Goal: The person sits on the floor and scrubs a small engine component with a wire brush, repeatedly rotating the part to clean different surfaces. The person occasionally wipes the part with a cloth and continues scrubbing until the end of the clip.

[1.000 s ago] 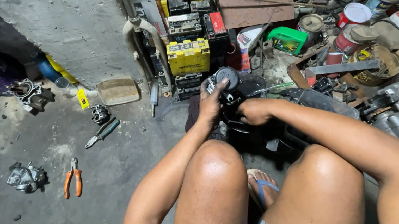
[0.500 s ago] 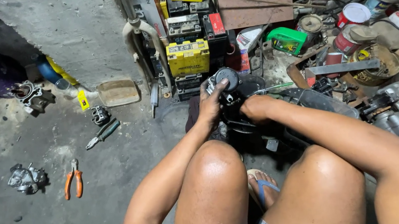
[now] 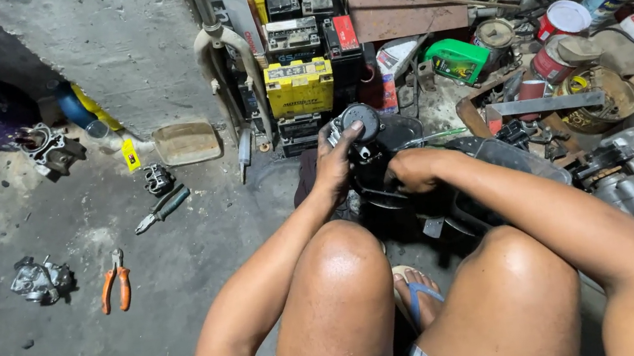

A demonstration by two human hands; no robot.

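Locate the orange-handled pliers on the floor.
In the head view, the orange-handled pliers lie on the concrete floor at the person's left, between a crumpled metal part and the left arm, apart from both hands.

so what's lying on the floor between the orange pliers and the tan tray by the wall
In the head view, dark-handled pliers and a small black metal part lie between the orange pliers and the tan tray; the rest is bare concrete floor.

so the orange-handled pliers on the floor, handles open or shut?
Open. The orange-handled pliers lie flat on the concrete floor, their two handles splayed apart toward the bottom, clear of both hands.
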